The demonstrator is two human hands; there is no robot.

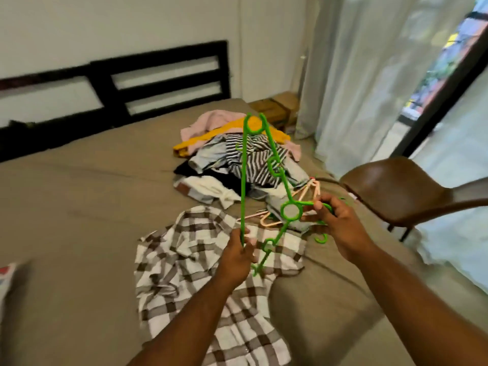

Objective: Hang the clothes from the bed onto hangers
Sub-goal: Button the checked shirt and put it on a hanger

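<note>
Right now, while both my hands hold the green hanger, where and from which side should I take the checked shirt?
I would free the left hand; the right hand can keep the green hanger. Pinch the checked shirt from above at its far edge, just under that hand: it lies spread flat on the bed, so no side offers a hold. Its collar I cannot make out.

The left side of the bed (79, 202) is bare, with lots of room. A pile of clothes (232, 165) blocks the far side. A chair (396, 188) stands close on the right.
</note>
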